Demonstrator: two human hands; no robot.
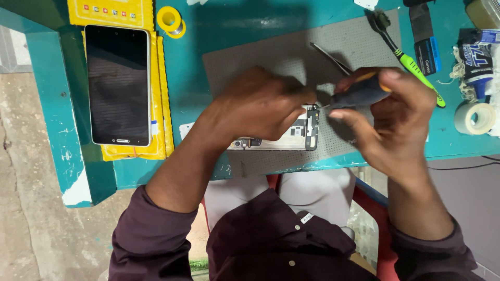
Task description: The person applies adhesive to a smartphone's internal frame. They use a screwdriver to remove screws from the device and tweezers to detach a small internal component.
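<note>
An opened phone body (299, 132) lies on a grey work mat (245, 62) on the teal table. My left hand (255, 104) rests on top of it, pressing it down and hiding most of it. My right hand (390, 112) grips a small screwdriver (359, 92) with a dark handle and an orange band. Its thin tip points left at the phone's top right corner, just beside my left fingertips.
A phone screen (118, 85) lies face up on yellow packets at the left. A yellow tape roll (170, 21) sits behind it. Tweezers (329, 57), a green-handled brush (409, 60), a white tape roll (474, 118) and a glue tube (476, 62) lie at right.
</note>
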